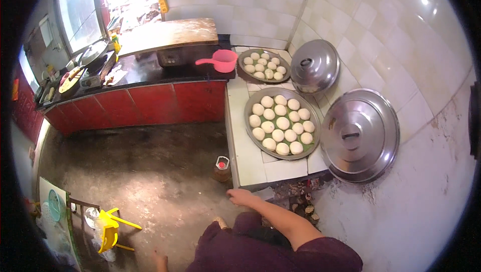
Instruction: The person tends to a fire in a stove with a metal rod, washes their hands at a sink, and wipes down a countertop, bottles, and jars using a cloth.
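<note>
My right hand (240, 197) hangs in front of the near corner of the white tiled counter (244, 159). Its fingers look curled, and I see nothing in it, but the palm is hidden. Blurred at the bottom edge, my left hand (161, 260) shows only in part. A large round metal tray (248, 136) on the counter holds several white dough balls (282, 123) on green leaves. Behind it a smaller metal tray (276, 80) carries more dough balls (259, 68). Two metal lids, a large one (360, 155) and a smaller one (315, 72), lean against the wall.
A pink dipper (224, 61) stands on the black countertop (142, 72), below a wooden board (169, 33). Farther left is a wok with a lid (94, 53). On the floor are a jug with a red cap (221, 170) and a yellow plastic chair (109, 230).
</note>
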A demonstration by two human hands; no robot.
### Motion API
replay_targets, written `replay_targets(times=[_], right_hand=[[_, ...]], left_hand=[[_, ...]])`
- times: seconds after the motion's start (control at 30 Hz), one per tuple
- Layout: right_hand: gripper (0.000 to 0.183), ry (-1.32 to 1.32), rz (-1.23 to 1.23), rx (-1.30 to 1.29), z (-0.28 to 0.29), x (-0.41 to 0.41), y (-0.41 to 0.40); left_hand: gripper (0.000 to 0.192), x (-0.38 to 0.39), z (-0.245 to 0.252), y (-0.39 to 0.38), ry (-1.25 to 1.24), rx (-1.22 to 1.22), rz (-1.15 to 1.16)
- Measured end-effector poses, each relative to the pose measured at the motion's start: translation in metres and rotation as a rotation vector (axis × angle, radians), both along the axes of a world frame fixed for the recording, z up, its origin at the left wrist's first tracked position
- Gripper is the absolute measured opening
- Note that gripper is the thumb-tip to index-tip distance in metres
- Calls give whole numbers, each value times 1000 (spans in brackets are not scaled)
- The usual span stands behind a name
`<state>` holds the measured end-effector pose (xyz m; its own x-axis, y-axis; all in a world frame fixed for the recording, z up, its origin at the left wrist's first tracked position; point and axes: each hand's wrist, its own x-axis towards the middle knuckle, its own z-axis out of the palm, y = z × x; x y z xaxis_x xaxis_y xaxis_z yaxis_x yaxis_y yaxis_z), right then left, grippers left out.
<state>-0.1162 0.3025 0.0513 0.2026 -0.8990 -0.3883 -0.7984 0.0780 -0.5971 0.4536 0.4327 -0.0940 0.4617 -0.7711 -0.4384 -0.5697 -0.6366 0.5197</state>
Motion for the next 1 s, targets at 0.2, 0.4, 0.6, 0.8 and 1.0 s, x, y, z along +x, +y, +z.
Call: replay_targets(times=[0.2, 0.4, 0.6, 0.8, 1.0], right_hand=[[38, 73, 534, 20, 27, 129, -119], [35, 75, 925, -18, 46, 247, -233], [32, -105, 1054, -160, 74, 313, -327], [30, -40, 1140, -87, 80, 376, -434], [34, -96, 1262, -11, 71, 446, -503]], left_hand=[[78, -21, 83, -21, -243, 206, 92], [78, -51, 116, -82, -286, 133, 92], [79, -72, 122, -187, -315, 79, 77], [79, -39, 133, -236, -331, 45, 293], [82, 2, 104, -262, -315, 183, 677]])
